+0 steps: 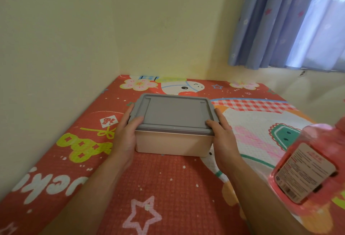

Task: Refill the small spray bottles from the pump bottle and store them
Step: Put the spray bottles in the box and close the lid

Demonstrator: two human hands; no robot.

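Observation:
A beige storage box with a grey lid sits on the patterned mat in the middle of the view. My left hand grips the box's left end, thumb on the lid's edge. My right hand grips its right end the same way. A large pink bottle with a printed label stands close at the right edge; its top is cut off by the frame. No small spray bottle is visible; the closed lid hides the box's inside.
The red cartoon-print mat covers the floor up to a cream wall at left and behind. A blue curtain hangs at the upper right.

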